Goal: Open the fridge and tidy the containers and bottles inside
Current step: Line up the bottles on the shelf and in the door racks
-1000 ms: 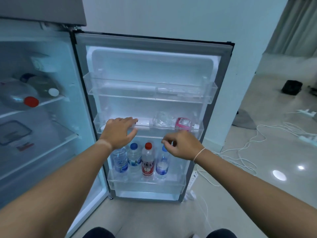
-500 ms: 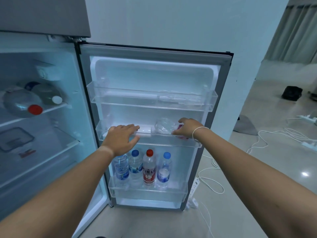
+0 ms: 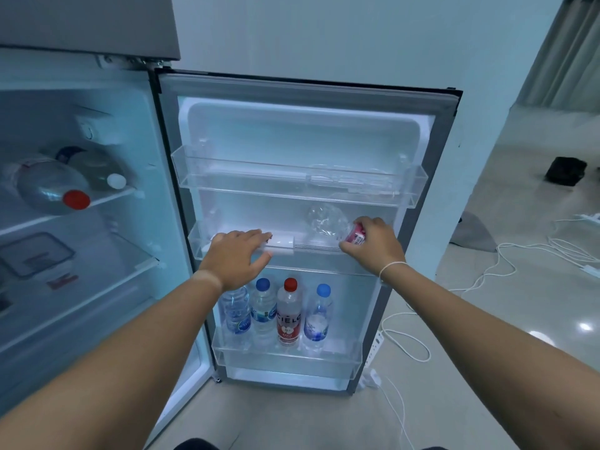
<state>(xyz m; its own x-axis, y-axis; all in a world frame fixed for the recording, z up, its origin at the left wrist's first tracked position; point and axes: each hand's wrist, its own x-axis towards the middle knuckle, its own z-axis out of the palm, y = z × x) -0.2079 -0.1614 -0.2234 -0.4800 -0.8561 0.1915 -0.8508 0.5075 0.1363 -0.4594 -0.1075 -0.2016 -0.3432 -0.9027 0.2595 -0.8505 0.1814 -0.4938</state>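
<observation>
The fridge door (image 3: 431,131) stands wide open. A crumpled clear bottle with a pink label (image 3: 326,224) lies on its side in the middle door shelf (image 3: 311,246). My right hand (image 3: 373,243) grips its pink-labelled end. My left hand (image 3: 235,254) rests on the shelf's front rail, fingers curled over it. In the bottom door shelf (image 3: 289,355) several upright bottles stand in a row, one of them red-capped (image 3: 288,315), the others blue-capped. Two large bottles (image 3: 52,186) lie on the top shelf inside the fridge.
The top door shelf (image 3: 292,181) holds nothing I can make out. A flat lidded container (image 3: 32,253) sits on a lower inner shelf. White cables and a power strip (image 3: 376,344) trail over the floor at the right. A black bag (image 3: 566,170) sits further back.
My right hand rose from in front of the bottom bottles to the middle shelf and closed on the pink-labelled bottle. My left hand stayed on the rail.
</observation>
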